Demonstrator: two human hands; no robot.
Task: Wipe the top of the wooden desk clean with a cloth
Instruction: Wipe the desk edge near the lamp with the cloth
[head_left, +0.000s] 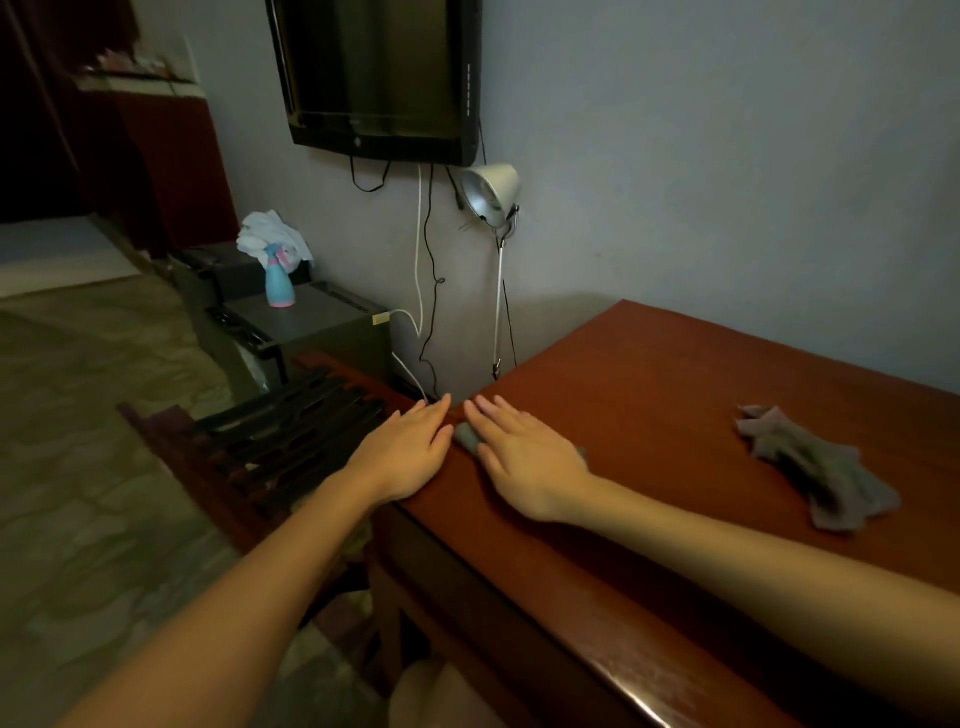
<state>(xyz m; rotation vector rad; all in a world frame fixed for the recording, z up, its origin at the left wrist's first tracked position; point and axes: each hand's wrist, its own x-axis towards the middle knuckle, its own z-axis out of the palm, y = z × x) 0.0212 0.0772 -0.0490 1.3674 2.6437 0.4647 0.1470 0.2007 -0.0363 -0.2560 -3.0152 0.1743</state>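
The desk (649, 415) fills the lower right of the frame, against the wall. At its left corner, mid-frame, the left hand (410, 452) lies on the edge, and the right hand (524, 462) beside it lies on a cloth (466, 436). A second cloth (821, 473) lies well apart at right. Behind the corner stands a lamp (491, 195), under the television (379, 78) at top centre.
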